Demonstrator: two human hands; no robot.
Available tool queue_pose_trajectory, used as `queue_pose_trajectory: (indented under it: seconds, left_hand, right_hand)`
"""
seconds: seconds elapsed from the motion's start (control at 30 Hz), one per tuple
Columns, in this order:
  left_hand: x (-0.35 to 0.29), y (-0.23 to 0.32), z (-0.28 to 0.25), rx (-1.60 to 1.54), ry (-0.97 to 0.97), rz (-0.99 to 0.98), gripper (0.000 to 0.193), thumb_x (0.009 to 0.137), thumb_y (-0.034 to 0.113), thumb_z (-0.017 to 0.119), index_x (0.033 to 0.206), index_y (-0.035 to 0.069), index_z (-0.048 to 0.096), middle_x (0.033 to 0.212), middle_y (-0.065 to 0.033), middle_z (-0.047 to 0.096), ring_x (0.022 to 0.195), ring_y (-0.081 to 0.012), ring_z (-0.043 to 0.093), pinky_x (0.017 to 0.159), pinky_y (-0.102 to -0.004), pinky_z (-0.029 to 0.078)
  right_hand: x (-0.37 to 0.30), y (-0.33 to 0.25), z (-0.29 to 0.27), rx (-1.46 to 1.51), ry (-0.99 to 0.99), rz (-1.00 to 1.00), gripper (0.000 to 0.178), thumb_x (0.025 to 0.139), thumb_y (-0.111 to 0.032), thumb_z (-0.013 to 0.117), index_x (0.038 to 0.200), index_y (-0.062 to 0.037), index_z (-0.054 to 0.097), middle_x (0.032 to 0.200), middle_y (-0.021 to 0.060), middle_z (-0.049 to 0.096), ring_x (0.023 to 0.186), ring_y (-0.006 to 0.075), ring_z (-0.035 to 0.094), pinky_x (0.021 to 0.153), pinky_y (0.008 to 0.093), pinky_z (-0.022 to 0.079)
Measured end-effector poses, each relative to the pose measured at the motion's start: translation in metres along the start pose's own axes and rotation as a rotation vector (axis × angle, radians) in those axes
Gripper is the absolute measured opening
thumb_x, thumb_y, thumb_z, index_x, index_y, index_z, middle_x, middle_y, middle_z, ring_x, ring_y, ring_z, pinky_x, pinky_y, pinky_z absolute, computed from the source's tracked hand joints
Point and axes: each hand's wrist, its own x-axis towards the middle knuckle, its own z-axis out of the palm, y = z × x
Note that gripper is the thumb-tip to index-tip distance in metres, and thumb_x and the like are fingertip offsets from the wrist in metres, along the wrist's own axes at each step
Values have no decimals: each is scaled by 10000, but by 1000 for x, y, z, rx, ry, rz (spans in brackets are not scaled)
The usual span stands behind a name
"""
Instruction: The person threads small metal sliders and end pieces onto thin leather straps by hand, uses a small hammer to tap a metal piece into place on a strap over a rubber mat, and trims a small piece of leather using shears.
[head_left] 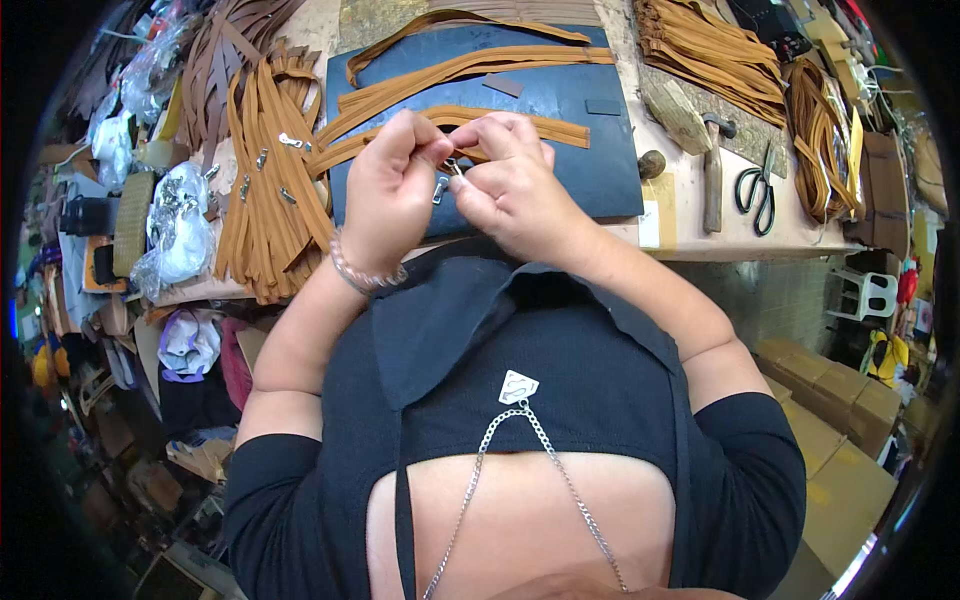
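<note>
Both of my hands meet over a dark board [610,190], fingertips pinched together. Closed in a pinch, my left hand [392,180] is at the end of a brown zipper tape [560,131], which passes behind the hands. My right hand [520,185] pinches a small metal zipper slider [453,167] between thumb and forefinger; the fingers partly cover it. Just below the fingertips shows a silver zipper pull [439,191]. More brown zipper tapes [450,72] lie across the board's far part. Left of the board, several loose metal sliders [290,141] rest on a tape bundle [262,215].
At right on the table are a hammer [713,180], black-handled scissors [756,195], a wooden block [676,115] and more tape bundles [710,55]. Plastic bags [180,225] crowd the left side. Cardboard boxes [835,400] and a white stool [865,292] stand below right.
</note>
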Motion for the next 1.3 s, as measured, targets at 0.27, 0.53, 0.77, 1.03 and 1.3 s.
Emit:
queue_pose_trajectory:
  seconds: [0.27, 0.53, 0.77, 1.03, 1.3]
  left_hand:
    - [-11, 10, 4, 43, 28, 195, 102, 902, -89, 560, 874, 9, 558, 797, -105, 628, 710, -195, 593, 673, -294, 485]
    - [-5, 5, -4, 109, -9, 235, 165, 827, -140, 509, 883, -7, 589, 775, -124, 621, 722, -239, 629, 672, -322, 498]
    - [-7, 15, -4, 3, 8, 180, 98, 893, -97, 572, 916, -8, 605, 811, -83, 615, 733, -173, 603, 687, -291, 505]
    - [7, 12, -25, -711, -124, -241, 478, 1052, 429, 497, 1350, 57, 528, 1041, 19, 578, 900, -79, 542, 825, -232, 461]
    - [-5, -2, -5, -785, -56, -335, 232, 989, 132, 645, 1181, 4, 659, 1089, -68, 701, 977, -139, 659, 889, -293, 520]
  right_hand:
    - [5, -2, -18, 10, -113, 37, 274, 890, -212, 621, 674, -47, 647, 1270, 42, 579, 1247, 321, 404, 1027, 480, 321]
    - [11, 1, -20, 103, -147, 41, 277, 908, -173, 614, 690, -4, 641, 1232, 122, 584, 1176, 342, 441, 1040, 441, 361]
    - [6, 10, -18, 122, -102, 94, 231, 840, -211, 616, 677, -70, 700, 1185, 19, 635, 1199, 270, 459, 1006, 472, 337]
    - [14, -3, -39, 187, -217, 62, 282, 926, -238, 621, 720, -49, 659, 993, 104, 561, 1028, 252, 541, 965, 414, 340]
    - [6, -5, -31, 76, -109, -23, 251, 890, -240, 629, 721, -67, 693, 960, 50, 553, 995, 217, 536, 919, 425, 297]
